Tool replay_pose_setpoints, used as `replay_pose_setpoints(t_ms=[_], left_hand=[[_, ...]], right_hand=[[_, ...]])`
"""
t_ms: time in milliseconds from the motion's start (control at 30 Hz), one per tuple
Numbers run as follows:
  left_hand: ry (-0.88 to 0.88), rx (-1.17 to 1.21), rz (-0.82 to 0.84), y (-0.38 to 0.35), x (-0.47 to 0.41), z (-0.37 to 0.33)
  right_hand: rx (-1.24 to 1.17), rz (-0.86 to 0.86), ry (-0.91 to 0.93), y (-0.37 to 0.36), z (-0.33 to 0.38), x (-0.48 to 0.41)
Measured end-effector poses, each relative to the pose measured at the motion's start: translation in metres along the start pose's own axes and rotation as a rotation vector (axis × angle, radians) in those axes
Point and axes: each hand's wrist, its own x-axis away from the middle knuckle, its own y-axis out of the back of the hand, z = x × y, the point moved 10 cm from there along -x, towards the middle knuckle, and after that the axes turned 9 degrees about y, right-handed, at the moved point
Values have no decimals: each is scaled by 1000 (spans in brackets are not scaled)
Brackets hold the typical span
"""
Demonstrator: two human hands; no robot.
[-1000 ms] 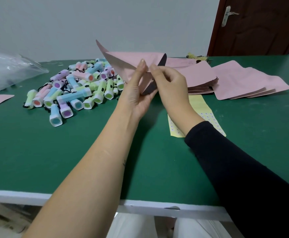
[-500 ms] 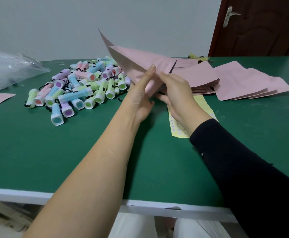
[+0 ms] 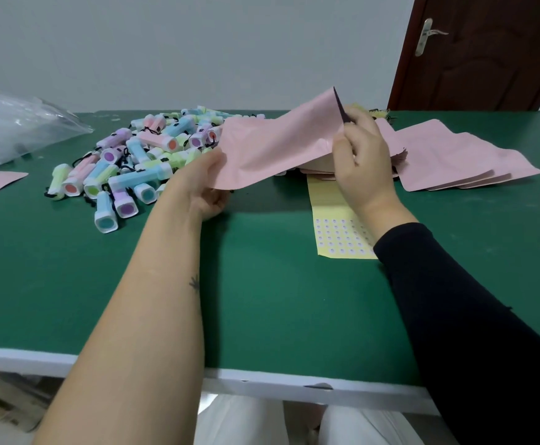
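Above the green counter, left hand pinches the pink bag at its lower edge, right hand pinches its top corner

The pink bag hides the left hand's fingertips beneath it. The right hand blocks most of the bag pile behind its fingers. Below them, the sticker sheet's dots are too small to read. Far left of the fingers, a plastic sack is cut off by the edge.
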Motion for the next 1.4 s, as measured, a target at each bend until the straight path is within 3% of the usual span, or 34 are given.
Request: replay_pose_setpoints(t_ms=[100, 267, 567, 733, 1067, 1133, 1267, 1400], left_hand=[[-8, -37, -19, 4, -3, -2], [91, 126, 120, -1, -4, 5], [11, 100, 40, 12, -8, -5], [15, -61, 132, 1, -9, -5], [-76, -212, 102, -3, -9, -9], [-46, -147, 152, -8, -6, -5], [97, 274, 386, -22, 0, 5], [85, 365, 293, -12, -6, 4]], right_hand=[[4, 11, 12, 2, 1, -1], [-34, 41, -73, -2, -12, -3], [-88, -28, -187, 2, -30, -2], [-153, -14, -210, 4, -36, -1], [-293, 8, -284, 3, -33, 0], [-309, 19, -296, 2, -31, 1], [-333, 35, -334, -6, -31, 2], [-335, 8, -368, -11, -37, 3]])
